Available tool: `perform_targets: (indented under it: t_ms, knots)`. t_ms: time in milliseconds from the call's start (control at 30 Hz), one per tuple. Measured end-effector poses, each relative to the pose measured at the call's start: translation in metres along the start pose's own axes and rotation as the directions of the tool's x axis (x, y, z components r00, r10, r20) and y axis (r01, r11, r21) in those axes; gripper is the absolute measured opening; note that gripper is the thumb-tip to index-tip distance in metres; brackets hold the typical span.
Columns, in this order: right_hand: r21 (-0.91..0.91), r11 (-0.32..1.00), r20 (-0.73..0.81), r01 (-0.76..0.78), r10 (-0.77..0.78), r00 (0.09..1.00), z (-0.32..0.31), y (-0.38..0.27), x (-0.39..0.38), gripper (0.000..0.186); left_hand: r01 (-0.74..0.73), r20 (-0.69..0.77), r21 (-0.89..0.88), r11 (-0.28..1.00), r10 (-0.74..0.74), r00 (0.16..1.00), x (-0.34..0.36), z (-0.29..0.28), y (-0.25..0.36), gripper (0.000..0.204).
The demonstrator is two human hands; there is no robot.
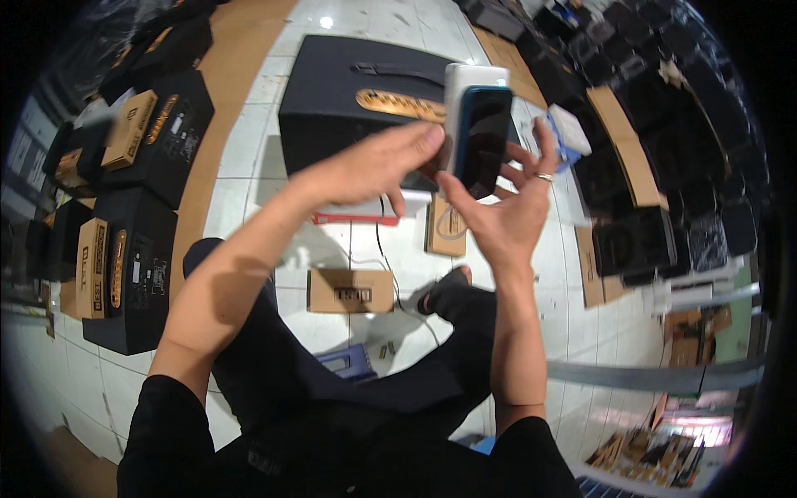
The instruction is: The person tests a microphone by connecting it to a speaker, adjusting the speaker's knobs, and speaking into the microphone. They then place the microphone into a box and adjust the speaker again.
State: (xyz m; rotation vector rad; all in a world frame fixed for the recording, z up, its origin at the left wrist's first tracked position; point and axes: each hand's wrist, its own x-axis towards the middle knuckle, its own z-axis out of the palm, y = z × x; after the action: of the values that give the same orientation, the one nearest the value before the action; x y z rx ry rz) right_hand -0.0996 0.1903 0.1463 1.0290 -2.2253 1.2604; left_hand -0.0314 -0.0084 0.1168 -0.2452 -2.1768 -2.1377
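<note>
Upright in front of me, a smartphone [484,141] with a dark screen and blue-green edge is gripped by my right hand [506,207], a ring on one finger. A flat white object [455,79] stands right behind the phone; I cannot tell whether the two are joined. My left hand [378,166] is slightly blurred, its fingers stretched toward the phone's left side, and it seems to hold nothing. Behind both hands sits a big black speaker [332,91] with a gold control panel and a strap handle. A grey cable loop [444,224] hangs below the phone.
Cardboard boxes [350,291] lie on the white tiled floor, near a red-and-white flat box [357,217] and a purple-blue case [347,363]. A dark cable [400,299] runs across the tiles. Black speakers [133,266] line the left; many more black units [635,241] fill the right.
</note>
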Motion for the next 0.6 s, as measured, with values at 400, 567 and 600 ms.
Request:
perform_targets:
  t_ms: [400,567,600]
  knots:
    - [-0.059,0.995,0.067,0.075,-0.071,0.995,0.106,-0.006,-0.005,0.111,0.024,-0.220,-0.496,0.868,-0.152,0.964,-0.031,-0.021,-0.054,0.053]
    - [0.361,0.930,0.204,-0.070,-0.006,0.979,0.104,0.002,-0.002,0.109,-0.003,-0.357,-0.427,0.904,-0.165,0.919,-0.031,-0.018,-0.045,0.054]
    - [0.411,0.903,0.217,-0.122,0.033,0.976,0.106,0.006,-0.003,0.106,-0.020,-0.367,-0.470,0.883,-0.175,0.914,-0.029,-0.018,-0.042,0.053]
